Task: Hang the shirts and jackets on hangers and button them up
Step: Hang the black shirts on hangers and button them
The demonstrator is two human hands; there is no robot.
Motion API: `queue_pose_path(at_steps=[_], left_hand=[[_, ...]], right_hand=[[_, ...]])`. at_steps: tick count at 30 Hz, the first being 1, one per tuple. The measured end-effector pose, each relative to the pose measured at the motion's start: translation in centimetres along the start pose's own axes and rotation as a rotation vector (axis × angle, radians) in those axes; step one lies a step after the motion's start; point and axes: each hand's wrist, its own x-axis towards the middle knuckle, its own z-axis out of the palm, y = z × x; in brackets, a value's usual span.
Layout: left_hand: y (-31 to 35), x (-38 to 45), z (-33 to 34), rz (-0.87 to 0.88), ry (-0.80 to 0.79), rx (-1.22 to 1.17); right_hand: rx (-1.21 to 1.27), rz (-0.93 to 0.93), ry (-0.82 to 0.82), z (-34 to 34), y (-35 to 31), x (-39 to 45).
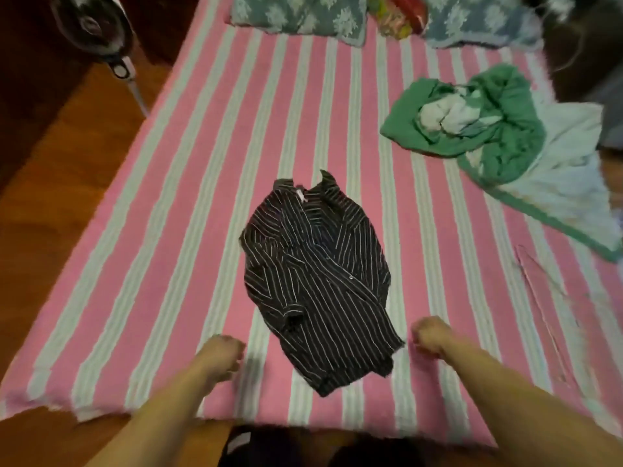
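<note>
Both hands hovered low over the bed (pixel 175 210), fingers curled in, nothing held; left hand (pixel 220 357) sat just left of the shirt's hem, right hand (pixel 431 337) just right of it, neither touching the cloth. Shirt (pixel 317 281), black with thin white stripes, lay crumpled mid-bed, collar toward the far end, hem toward the person, front placket showing, one cuffed sleeve folded across the left side. Green cloth (pixel 485 123) lay bunched at the far right, pale fabric heaped in and beside it. Thin pink hanger (pixel 539 308) lay flat on the sheet right of the shirt, well apart from it, hard to make out against the stripes. Two blue patterned pillows (pixel 296 18) sat at the head of the bed; fan (pixel 91 32) stood on the floor at far left. Picture blurred throughout.
</note>
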Motion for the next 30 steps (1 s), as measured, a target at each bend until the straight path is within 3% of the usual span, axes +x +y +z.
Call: queue_pose_path(at_steps=[2, 7, 11, 15, 17, 20, 23, 24, 25, 28, 30], left_hand=[[0.2, 3.7, 1.0, 0.009, -0.042, -0.026], [2.9, 12.5, 7.2, 0.049, -0.079, -0.244], [3.0, 17.3, 8.8, 0.146, 0.147, -0.056], [-0.1, 19.2, -1.0, 0.110, 0.368, -0.020], [-3.4, 22.1, -8.8, 0.053, 0.587, -0.009], [-6.1, 25.8, -15.7, -0.036, 0.843, -0.038], [-4.7, 24.3, -14.3, -0.071, 1.022, 0.006], [-2.5, 21.9, -11.8, -0.034, 1.014, 0.004], [-2.2, 20.9, -9.1, 0.041, 0.897, 0.046], [-1.4, 16.7, 2.3, 0.140, 0.259, 0.124], [-1.9, 16.0, 8.9, 0.212, 0.117, 0.093]], right_hand=[[-0.143, -0.020, -0.002, 2.7, -0.3, 1.4], [-0.166, -0.182, 0.168, 7.4, -1.3, 8.6], [-0.235, -0.266, 0.287, 11.0, -0.7, 15.0], [-0.354, -0.355, 0.566, 12.4, -1.8, 13.6], [-0.407, -0.363, 0.567, 12.9, -2.2, 11.4], [-0.033, -0.357, 0.433, 14.1, -3.6, 8.0], [0.555, -0.213, 0.070, 16.4, -5.5, 4.8], [0.691, -0.187, -0.041, 17.4, -5.7, 4.2], [0.738, -0.184, -0.086, 18.1, -5.9, 3.8], [0.469, -0.251, -0.057, 18.9, -5.5, 4.3], [0.219, -0.326, -0.165, 18.2, -5.6, 4.5]])
